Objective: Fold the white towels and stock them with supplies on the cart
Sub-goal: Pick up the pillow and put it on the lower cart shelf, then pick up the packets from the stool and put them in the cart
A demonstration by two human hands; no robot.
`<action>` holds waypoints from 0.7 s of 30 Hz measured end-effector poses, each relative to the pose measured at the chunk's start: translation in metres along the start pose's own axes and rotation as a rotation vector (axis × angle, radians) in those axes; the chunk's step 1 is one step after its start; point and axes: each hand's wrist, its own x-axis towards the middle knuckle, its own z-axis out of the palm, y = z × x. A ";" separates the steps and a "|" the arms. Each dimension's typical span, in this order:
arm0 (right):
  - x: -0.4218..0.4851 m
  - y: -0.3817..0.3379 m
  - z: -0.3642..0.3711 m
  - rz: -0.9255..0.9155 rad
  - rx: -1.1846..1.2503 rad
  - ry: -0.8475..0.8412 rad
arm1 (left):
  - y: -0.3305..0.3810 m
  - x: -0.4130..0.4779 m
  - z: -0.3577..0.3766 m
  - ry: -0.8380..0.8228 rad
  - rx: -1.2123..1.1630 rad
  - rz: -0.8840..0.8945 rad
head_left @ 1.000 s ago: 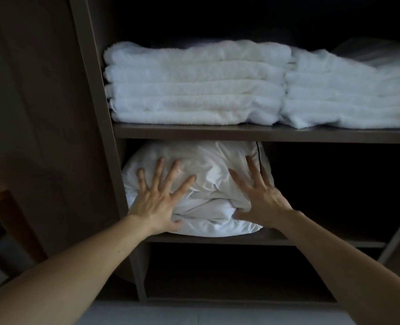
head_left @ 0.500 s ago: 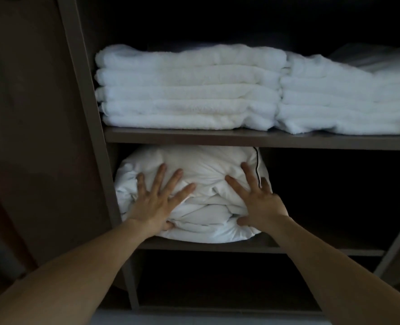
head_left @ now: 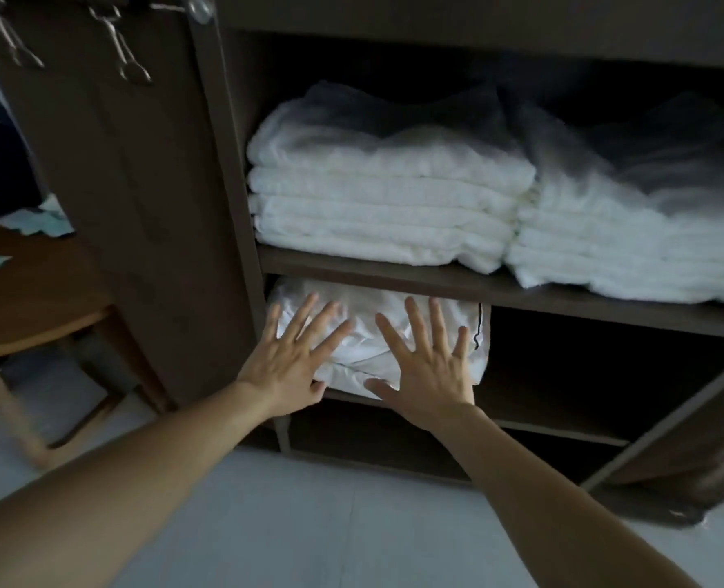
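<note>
A dark wooden cabinet fills most of the frame, dim inside; a pale floor runs along the bottom; at the left edge stands a lighter wooden bench with pale scraps of paper on and behind it; metal clip hangers dangle in the upper left corner.

The upper shelf crosses the middle of the frame and carries the folded white towels in two piles that touch each other; the left stack sits against the cabinet's upright, neat and square; the right stack runs off toward the right edge, its top blurred and in shadow.

Below it, the lower shelf holds a crumpled white bundle tucked into its left end, just under the left stack; a thin black line runs down the bundle's right side; the rest of that shelf to the right is dark.

Both bare arms reach in from the bottom corners; the left hand lies flat on the front of the bundle, fingers straight and fanned wide; the right hand does the same just beside it, fingers splayed, thumb near the bundle's lower edge; neither hand curls round the cloth; the two hands are close but apart.
</note>
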 end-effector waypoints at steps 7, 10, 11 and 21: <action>-0.004 -0.057 -0.149 -0.155 0.114 -0.327 | -0.065 -0.064 -0.147 -0.143 -0.129 -0.183; -0.005 -0.082 -0.217 -0.227 0.155 -0.377 | -0.094 -0.099 -0.207 -0.195 -0.151 -0.299; -0.004 -0.090 -0.237 -0.254 0.172 -0.383 | -0.102 -0.112 -0.226 -0.197 -0.159 -0.337; 0.025 -0.211 -0.344 -0.528 0.193 -0.354 | -0.191 -0.225 -0.305 -0.238 -0.170 -0.673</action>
